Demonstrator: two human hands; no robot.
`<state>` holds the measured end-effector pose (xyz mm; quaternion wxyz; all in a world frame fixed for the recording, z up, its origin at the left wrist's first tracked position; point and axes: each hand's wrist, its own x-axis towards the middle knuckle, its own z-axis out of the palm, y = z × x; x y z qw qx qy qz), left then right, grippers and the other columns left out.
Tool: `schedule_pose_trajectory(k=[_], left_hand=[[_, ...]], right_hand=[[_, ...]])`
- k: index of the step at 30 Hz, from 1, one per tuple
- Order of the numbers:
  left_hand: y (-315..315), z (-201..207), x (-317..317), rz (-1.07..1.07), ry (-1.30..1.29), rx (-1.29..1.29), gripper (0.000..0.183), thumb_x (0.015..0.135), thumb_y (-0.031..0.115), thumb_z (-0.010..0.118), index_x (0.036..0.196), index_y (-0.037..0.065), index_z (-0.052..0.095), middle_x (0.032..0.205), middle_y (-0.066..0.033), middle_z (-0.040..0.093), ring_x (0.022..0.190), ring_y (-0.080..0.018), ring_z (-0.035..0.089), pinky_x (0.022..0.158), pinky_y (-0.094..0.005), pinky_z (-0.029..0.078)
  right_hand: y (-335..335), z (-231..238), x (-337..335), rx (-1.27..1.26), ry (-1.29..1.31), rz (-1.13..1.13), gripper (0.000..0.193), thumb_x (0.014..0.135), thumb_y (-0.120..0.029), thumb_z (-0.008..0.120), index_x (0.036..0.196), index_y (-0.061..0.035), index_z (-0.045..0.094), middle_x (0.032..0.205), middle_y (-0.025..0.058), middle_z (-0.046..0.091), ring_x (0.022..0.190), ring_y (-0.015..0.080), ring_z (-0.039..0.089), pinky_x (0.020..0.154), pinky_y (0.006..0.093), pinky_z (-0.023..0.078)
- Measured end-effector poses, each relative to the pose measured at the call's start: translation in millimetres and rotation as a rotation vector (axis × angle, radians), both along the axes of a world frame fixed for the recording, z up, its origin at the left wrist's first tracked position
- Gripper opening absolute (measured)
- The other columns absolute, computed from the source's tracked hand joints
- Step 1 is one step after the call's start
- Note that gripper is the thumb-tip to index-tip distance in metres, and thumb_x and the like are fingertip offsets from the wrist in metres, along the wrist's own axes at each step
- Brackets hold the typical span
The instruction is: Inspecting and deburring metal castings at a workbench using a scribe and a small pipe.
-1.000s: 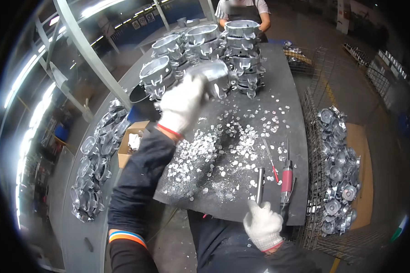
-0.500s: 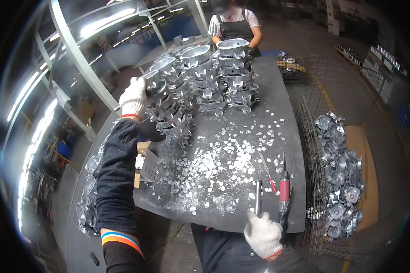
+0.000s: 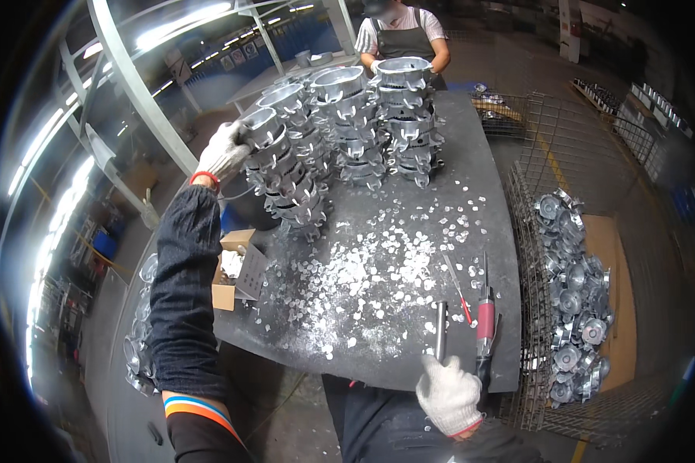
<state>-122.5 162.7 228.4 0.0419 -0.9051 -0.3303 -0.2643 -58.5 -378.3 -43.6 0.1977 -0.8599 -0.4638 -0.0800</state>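
My left hand (image 3: 225,147), in a white knitted glove, reaches out to the nearest left stack of grey metal castings. Its fingers are closed at the rim of the top casting (image 3: 261,123), a ring-shaped part with lugs around it. Close to the table's near edge, my right hand (image 3: 449,395), gloved too, is wrapped round a plain metal rod (image 3: 441,332) that points away from me. Beside that hand lies a red-and-black power tool (image 3: 485,320) with a thin bit. A slim red-handled tool (image 3: 461,297) rests to the left of it.
Several more casting stacks (image 3: 340,116) stand at the table's far side, before a person (image 3: 405,42) in an apron. Metal flakes (image 3: 363,278) litter the dark table (image 3: 471,208). An open cardboard box (image 3: 247,274) sits at its left edge. A wire cage (image 3: 527,309) and piled castings (image 3: 575,301) lie right.
My view has shifted slightly. The left hand stays at the top casting, its wrist now bent more toward the stack. The right hand keeps its grip on the rod, almost unmoved.
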Motion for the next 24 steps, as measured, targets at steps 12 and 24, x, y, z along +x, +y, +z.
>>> schedule_pose_trajectory(k=[12,24], left_hand=[[-272.3,-164.7,-15.9,-0.427,0.005,-0.228,0.018,0.099,0.008,0.075,0.117,0.006,0.078,0.087,-0.011,0.067,0.076,-0.0222,0.063,0.073,-0.0377,0.052],[-421.8,-296.0,-20.4,-0.196,0.317,-0.097,0.021,0.096,0.038,0.078,0.112,0.023,0.077,0.103,-0.0118,0.073,0.077,-0.036,0.074,0.065,-0.0474,0.057]], right_hand=[[-14.8,38.5,13.6,0.14,0.02,-0.001,0.035,0.101,-0.038,0.071,0.133,-0.0218,0.07,0.09,0.0064,0.057,0.058,0.0199,0.063,0.057,0.0392,0.051],[-226.4,-225.6,248.3,0.497,0.709,-0.979,0.047,0.096,-0.036,0.072,0.133,-0.0083,0.074,0.132,0.0195,0.075,0.122,0.0388,0.071,0.103,0.0434,0.057]])
